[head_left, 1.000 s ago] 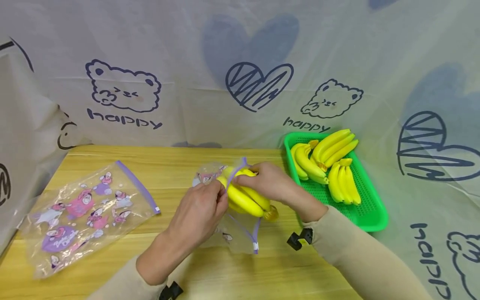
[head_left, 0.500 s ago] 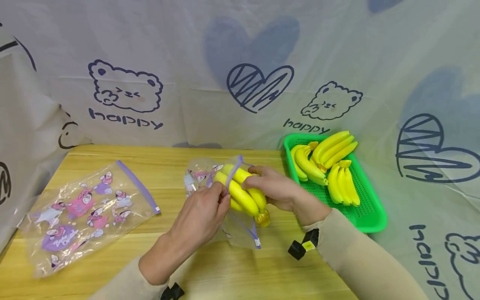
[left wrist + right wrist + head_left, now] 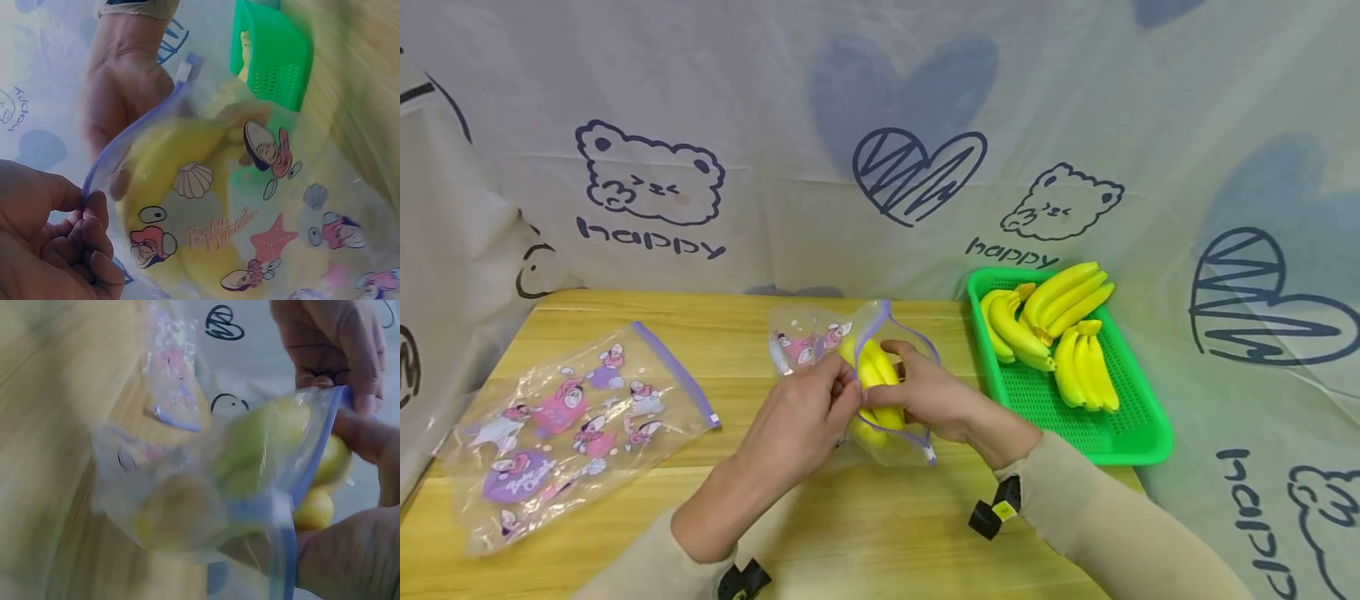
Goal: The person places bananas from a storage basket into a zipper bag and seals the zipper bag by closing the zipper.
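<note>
A clear zip bag (image 3: 808, 337) with a purple zip edge and cartoon prints is held up over the middle of the table. My left hand (image 3: 805, 412) pinches its zip edge between thumb and fingers, also plain in the left wrist view. A bunch of yellow bananas (image 3: 878, 375) lies mostly within the bag mouth, its tips toward the bag's closed end. My right hand (image 3: 943, 400) reaches into the mouth and grips the bunch, thumb on the near side. Through the printed film (image 3: 272, 240) the bananas show pale yellow; the film partly veils the right fingers.
A green perforated basket (image 3: 1138, 429) stands at the right with several banana bunches (image 3: 1071, 300) inside. Another clear bag with a purple zip (image 3: 681, 375) lies flat on the wooden table (image 3: 737, 325) at the left. A printed curtain (image 3: 790, 192) hangs behind the table.
The right hand has pushed the banana bunch deeper into the bag, so the stem end is now past the zip edge. The mouth spreads wider around the right hand; the left hand stays nearly still.
</note>
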Demonstrator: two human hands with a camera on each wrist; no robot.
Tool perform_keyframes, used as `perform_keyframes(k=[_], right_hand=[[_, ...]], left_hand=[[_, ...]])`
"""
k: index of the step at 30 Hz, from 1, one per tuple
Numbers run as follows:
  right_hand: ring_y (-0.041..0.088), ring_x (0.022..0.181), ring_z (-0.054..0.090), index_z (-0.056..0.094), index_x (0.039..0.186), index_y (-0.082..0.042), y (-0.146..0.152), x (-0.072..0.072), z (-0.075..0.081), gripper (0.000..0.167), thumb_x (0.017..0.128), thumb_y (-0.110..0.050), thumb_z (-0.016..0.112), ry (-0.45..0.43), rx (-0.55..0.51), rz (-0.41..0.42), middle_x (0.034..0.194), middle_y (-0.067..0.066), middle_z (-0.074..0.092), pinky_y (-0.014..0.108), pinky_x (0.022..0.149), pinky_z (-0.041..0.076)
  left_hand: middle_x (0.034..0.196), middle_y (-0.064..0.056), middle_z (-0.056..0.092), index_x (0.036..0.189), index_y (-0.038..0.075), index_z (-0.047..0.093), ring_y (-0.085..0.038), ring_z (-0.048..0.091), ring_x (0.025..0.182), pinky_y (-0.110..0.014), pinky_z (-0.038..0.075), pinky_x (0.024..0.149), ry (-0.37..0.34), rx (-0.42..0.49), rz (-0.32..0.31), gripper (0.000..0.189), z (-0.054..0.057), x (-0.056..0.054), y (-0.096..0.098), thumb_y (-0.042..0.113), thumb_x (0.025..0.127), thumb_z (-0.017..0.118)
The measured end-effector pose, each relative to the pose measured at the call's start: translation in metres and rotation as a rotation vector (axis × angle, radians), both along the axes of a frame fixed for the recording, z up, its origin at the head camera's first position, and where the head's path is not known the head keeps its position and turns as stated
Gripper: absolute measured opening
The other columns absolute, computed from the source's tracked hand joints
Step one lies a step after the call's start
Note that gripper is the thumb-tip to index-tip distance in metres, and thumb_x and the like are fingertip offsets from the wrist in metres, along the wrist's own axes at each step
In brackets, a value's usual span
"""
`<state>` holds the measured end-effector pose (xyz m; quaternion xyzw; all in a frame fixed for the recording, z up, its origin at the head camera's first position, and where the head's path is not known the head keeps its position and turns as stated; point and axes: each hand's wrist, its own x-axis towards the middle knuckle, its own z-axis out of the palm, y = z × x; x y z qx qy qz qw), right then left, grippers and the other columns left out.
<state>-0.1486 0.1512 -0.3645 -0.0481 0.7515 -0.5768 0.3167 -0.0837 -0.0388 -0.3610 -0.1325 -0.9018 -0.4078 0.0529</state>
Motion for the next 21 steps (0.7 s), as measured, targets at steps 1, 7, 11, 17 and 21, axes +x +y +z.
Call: perform_keyframes(k=[1,7,11,17,21], right_hand=[[0.026,0.108,0.06,0.009,0.166,-0.007,0.0,0.0,0.001,0.097,0.094,-0.011,0.073,0.019,0.027,0.041,0.146,0.027,0.044,0.031,0.085,0.057],[0.024,0.114,0.057,0.02,0.159,0.002,-0.012,-0.009,0.007,0.09,0.088,-0.004,0.076,0.417,0.271,0.36,0.133,0.019,0.053,0.038,0.101,0.051],[0.021,0.115,0.053,0.044,0.131,-0.003,-0.021,-0.018,0.01,0.04,0.096,0.002,0.063,0.572,0.407,0.595,0.122,0.011,0.054,0.038,0.105,0.045],[0.01,0.082,0.047,0.051,0.092,-0.012,-0.034,-0.029,0.006,0.017,0.103,-0.006,0.061,0.59,0.504,0.873,0.089,-0.001,0.048,0.023,0.078,0.039],[0.01,0.075,0.043,0.055,0.11,-0.002,-0.041,-0.022,-0.005,0.009,0.101,-0.002,0.057,0.527,0.526,0.86,0.087,-0.001,0.044,0.021,0.074,0.036]], left_hand=[[0.071,0.004,0.058,0.095,0.012,0.062,-0.01,0.053,0.058,-0.027,0.044,0.056,-0.017,0.017,0.002,0.013,0.002,0.0,0.0,0.018,0.105,0.056],[0.072,0.004,0.06,0.095,0.012,0.062,-0.009,0.054,0.056,-0.027,0.047,0.057,-0.09,0.056,-0.018,0.012,0.007,0.0,0.001,0.017,0.104,0.055],[0.072,0.003,0.058,0.094,0.012,0.061,-0.011,0.049,0.057,-0.033,0.052,0.067,-0.094,0.057,-0.024,0.011,0.012,-0.003,0.001,0.016,0.103,0.056],[0.079,0.0,0.063,0.098,0.012,0.063,-0.014,0.051,0.06,-0.03,0.045,0.059,-0.133,0.086,-0.009,0.013,0.02,-0.008,-0.007,0.017,0.102,0.052],[0.083,-0.001,0.064,0.101,0.012,0.064,-0.016,0.054,0.063,-0.032,0.048,0.062,-0.148,0.084,0.015,0.016,0.025,-0.011,-0.015,0.02,0.103,0.051]])
